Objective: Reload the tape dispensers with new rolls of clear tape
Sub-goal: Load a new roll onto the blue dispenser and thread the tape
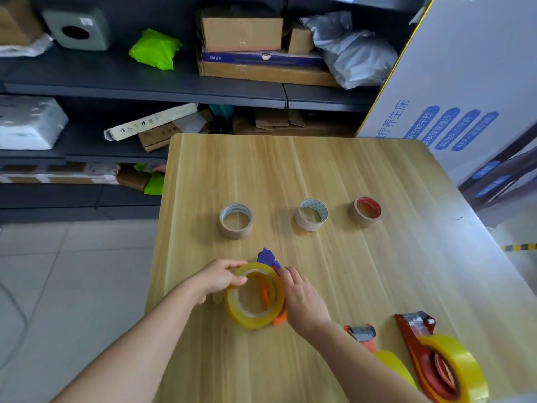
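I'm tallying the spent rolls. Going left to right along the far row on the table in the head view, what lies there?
Brown cardboard core with grey-white lining → pale cardboard core with white patterned lining → brown cardboard core with red lining.

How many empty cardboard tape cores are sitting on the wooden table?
3, in a row across the light wooden table: a brown core with grey lining on the left, a pale one in the middle, a brown red-lined one on the right. None seems hidden.
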A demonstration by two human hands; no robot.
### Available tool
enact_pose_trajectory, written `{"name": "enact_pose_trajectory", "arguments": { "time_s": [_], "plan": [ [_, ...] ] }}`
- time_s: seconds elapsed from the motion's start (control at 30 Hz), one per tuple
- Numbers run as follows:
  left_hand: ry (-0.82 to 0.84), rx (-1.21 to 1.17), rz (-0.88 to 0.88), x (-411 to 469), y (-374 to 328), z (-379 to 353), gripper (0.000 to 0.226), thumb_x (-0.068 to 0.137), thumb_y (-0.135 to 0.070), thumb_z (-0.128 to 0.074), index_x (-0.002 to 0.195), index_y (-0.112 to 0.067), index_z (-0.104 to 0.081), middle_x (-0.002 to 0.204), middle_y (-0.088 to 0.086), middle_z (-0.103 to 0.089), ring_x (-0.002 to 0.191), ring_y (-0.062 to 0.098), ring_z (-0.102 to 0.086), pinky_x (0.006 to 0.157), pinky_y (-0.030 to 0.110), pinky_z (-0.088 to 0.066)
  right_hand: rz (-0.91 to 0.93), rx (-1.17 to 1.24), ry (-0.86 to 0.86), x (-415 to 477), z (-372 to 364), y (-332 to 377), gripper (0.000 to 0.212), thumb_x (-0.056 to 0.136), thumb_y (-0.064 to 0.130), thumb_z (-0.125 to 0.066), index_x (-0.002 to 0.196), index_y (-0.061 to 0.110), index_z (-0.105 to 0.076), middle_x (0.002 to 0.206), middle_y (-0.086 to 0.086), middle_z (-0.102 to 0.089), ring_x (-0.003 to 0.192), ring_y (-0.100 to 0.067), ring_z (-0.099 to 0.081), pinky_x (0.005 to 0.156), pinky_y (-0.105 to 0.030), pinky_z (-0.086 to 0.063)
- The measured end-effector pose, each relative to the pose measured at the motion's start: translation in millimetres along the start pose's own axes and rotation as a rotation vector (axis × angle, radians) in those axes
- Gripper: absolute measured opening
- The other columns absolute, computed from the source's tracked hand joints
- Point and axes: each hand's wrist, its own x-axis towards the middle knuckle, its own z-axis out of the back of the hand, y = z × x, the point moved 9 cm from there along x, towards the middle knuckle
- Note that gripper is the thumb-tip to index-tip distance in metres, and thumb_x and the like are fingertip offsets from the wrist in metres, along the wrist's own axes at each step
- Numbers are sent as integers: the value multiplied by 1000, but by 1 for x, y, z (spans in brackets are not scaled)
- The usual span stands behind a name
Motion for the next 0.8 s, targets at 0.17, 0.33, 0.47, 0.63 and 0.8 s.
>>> {"name": "enact_pose_trajectory", "arguments": {
  "time_s": [0.17,0.33,0.47,0.63,0.8],
  "plan": [
    [16,18,6,0,1,-10,47,89,-14,-66,133,-28,-56,131,0,-56,123,15,-47,99,25,-28,-36,-342,18,1,10,-3,23,75,7,-74,96,15,-67,96,-4,-60,89,-23,-60,56,-29,-38],
    [3,15,2,1,0,-12,45,89,-14,-66,131,-30,-56,127,0,-59,123,15,-47,98,26,-28,-139,-412,133,3,-7,-12,45,95,1,-45,140,5,-39,123,-8,-59,106,-27,-62,63,-33,-40],
    [-10,-2,-8,1,2,-12,42,89,-13,-66,127,-30,-58,119,-2,-63,119,15,-52,99,27,-32,-248,-101,227,1,-13,-18,32,93,3,-47,123,10,-55,96,-1,-66,87,-24,-64,61,-28,-41],
    [-64,-34,-14,5,8,-12,47,87,-18,-69,130,-31,-56,128,3,-59,126,19,-47,110,35,-33,-360,477,210,1,-16,-35,27,79,0,-49,72,25,-58,67,4,-56,70,-20,-58,62,-26,-50],
    [-93,-62,-40,6,6,-18,48,87,-21,-69,131,-33,-54,126,3,-57,121,16,-48,99,29,-36,-589,893,151,-3,-21,-48,32,92,19,-35,100,9,-65,77,-8,-64,62,-24,-64,76,-42,-60]
  ]
}}
